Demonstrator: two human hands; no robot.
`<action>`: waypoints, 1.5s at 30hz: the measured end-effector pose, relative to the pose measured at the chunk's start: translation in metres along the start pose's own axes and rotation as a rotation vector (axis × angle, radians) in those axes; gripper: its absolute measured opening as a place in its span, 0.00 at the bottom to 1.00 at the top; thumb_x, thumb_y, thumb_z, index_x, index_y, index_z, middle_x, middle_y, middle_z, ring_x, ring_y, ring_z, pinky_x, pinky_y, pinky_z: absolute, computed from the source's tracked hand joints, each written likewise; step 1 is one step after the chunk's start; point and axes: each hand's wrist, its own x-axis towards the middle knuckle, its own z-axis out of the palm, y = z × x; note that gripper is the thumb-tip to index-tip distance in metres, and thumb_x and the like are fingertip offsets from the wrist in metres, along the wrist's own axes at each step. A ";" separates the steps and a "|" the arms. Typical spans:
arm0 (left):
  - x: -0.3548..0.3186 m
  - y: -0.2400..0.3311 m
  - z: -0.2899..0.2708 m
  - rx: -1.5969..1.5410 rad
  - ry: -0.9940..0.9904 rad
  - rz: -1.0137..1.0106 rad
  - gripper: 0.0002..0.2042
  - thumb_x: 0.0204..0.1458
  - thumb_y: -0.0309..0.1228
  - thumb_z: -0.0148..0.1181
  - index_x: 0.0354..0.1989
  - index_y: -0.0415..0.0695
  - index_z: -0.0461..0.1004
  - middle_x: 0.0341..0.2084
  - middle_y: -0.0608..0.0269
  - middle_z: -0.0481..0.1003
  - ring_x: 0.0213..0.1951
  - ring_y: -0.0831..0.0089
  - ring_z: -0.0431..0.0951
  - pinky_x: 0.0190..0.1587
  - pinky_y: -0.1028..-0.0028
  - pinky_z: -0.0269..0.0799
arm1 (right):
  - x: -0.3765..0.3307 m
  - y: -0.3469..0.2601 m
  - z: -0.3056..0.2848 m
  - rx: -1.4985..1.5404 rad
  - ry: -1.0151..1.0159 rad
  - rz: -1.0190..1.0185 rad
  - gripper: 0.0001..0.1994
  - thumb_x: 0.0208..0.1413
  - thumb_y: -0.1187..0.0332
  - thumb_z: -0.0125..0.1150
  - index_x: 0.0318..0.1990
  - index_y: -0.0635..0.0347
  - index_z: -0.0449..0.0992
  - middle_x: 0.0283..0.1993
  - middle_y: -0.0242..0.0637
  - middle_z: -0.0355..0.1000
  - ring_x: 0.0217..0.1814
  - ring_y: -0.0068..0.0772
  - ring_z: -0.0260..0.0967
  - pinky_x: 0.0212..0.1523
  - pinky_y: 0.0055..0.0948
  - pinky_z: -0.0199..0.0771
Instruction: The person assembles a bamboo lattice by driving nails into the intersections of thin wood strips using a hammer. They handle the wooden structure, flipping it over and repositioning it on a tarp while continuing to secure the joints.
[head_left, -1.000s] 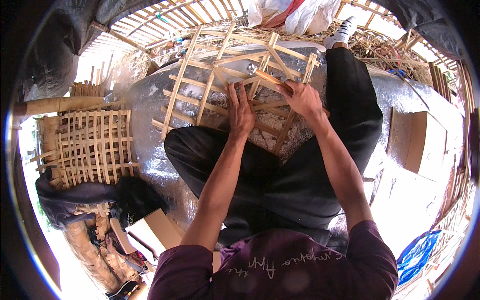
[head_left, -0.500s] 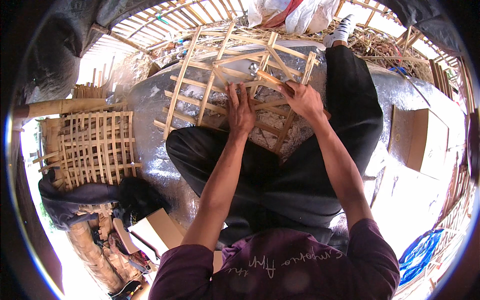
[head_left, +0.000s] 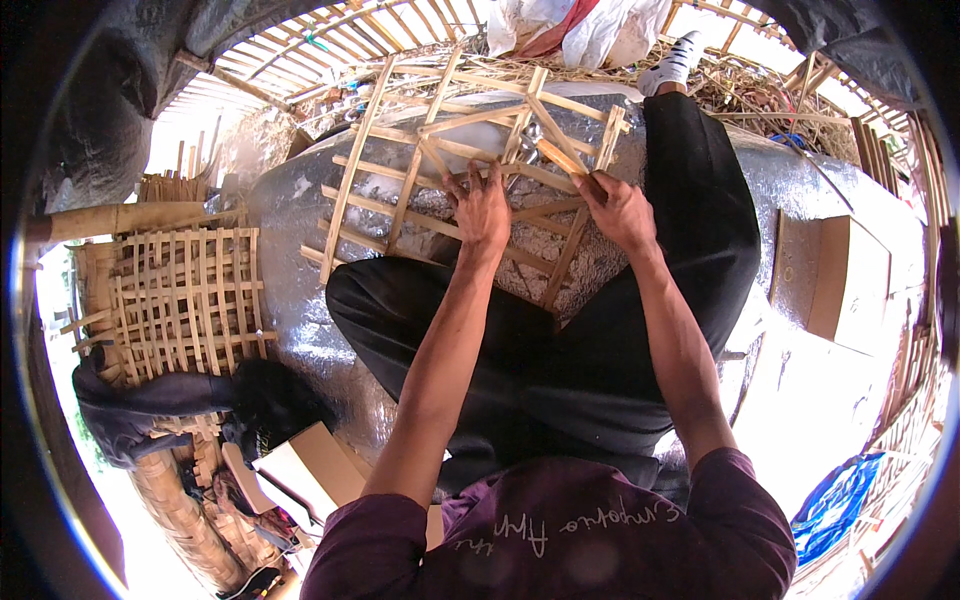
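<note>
Nearest me: person in a purple short-sleeved shirt [head_left: 580, 545], black trousers [head_left: 600, 385], seated, legs bent out to either side. Left hand [head_left: 484, 212]: fingers apart, tips down on a slat; can't tell from here if it pinches anything. Right hand [head_left: 622, 212]: clamped round the wooden handle of a hammer [head_left: 562, 158], shiny head pointing up and left, just right of the left fingertips. Can't tell if the head touches wood.

Both hands are over the wooden lattice [head_left: 358, 165], which lies in front of the person, its near edge by the knees. Slats cross, a few run diagonally. Under it, a crinkled silver sheet [head_left: 295, 290].

Off to the left: woven bamboo panel [head_left: 190, 290], dark cloth [head_left: 165, 390] over its lower end, open cardboard box [head_left: 318, 465] nearer. Right side: folded brown cardboard [head_left: 828, 275], blue plastic [head_left: 838, 510] lower down.

Farther: striped white sock [head_left: 672, 65] on the stretched-out foot, dry straw [head_left: 735, 95] beside it. Far back: white sacking [head_left: 630, 30], red cloth [head_left: 558, 35], slatted bamboo wall [head_left: 335, 45].
</note>
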 end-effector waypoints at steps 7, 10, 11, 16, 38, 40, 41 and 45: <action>-0.002 0.003 -0.001 -0.079 -0.002 -0.030 0.19 0.59 0.30 0.50 0.60 0.50 0.64 0.64 0.44 0.59 0.63 0.23 0.50 0.61 0.37 0.57 | -0.001 0.000 -0.004 0.072 0.003 0.000 0.16 0.58 0.49 0.57 0.38 0.52 0.78 0.31 0.46 0.76 0.37 0.55 0.74 0.36 0.46 0.75; -0.005 0.003 -0.002 -0.196 0.067 -0.033 0.19 0.59 0.28 0.50 0.60 0.50 0.65 0.61 0.39 0.60 0.62 0.26 0.53 0.62 0.38 0.55 | -0.002 0.002 -0.002 0.052 -0.001 -0.004 0.17 0.59 0.48 0.56 0.40 0.50 0.79 0.31 0.46 0.77 0.36 0.54 0.76 0.36 0.46 0.76; -0.004 0.001 0.001 -0.195 0.107 -0.019 0.18 0.59 0.28 0.51 0.58 0.48 0.66 0.59 0.36 0.62 0.61 0.30 0.57 0.64 0.38 0.51 | 0.000 0.002 -0.001 0.045 0.002 -0.013 0.17 0.59 0.48 0.56 0.39 0.50 0.79 0.31 0.46 0.77 0.36 0.54 0.76 0.36 0.47 0.76; -0.005 0.004 0.002 -0.142 0.140 0.005 0.18 0.61 0.30 0.50 0.60 0.49 0.67 0.57 0.32 0.63 0.62 0.39 0.60 0.67 0.40 0.43 | -0.001 0.002 -0.001 0.037 0.021 -0.024 0.17 0.59 0.48 0.56 0.39 0.50 0.79 0.31 0.46 0.77 0.35 0.54 0.76 0.35 0.46 0.77; -0.018 0.021 0.006 -0.026 0.020 -0.178 0.27 0.65 0.47 0.38 0.69 0.50 0.54 0.71 0.57 0.48 0.70 0.37 0.38 0.61 0.36 0.51 | -0.013 -0.005 -0.002 0.016 0.026 -0.070 0.14 0.58 0.54 0.59 0.37 0.55 0.77 0.28 0.45 0.75 0.34 0.55 0.74 0.32 0.44 0.74; -0.017 0.017 0.008 -0.035 0.075 -0.167 0.26 0.64 0.45 0.40 0.69 0.51 0.54 0.71 0.60 0.49 0.70 0.40 0.41 0.59 0.35 0.52 | -0.014 -0.006 -0.001 0.004 0.038 -0.098 0.13 0.58 0.55 0.60 0.37 0.55 0.78 0.28 0.45 0.75 0.33 0.54 0.74 0.31 0.44 0.74; -0.017 0.010 0.016 -0.052 0.135 -0.151 0.25 0.63 0.43 0.43 0.69 0.53 0.56 0.71 0.63 0.50 0.70 0.41 0.44 0.57 0.34 0.54 | -0.016 -0.007 -0.001 0.004 0.041 -0.111 0.13 0.58 0.55 0.60 0.37 0.56 0.78 0.28 0.45 0.75 0.33 0.53 0.74 0.31 0.43 0.74; -0.018 0.004 0.000 0.090 0.129 -0.062 0.22 0.59 0.37 0.50 0.64 0.57 0.64 0.66 0.66 0.60 0.66 0.44 0.55 0.55 0.37 0.58 | -0.019 -0.007 -0.002 0.018 0.047 -0.132 0.13 0.58 0.56 0.61 0.37 0.57 0.78 0.27 0.44 0.76 0.32 0.51 0.75 0.30 0.41 0.75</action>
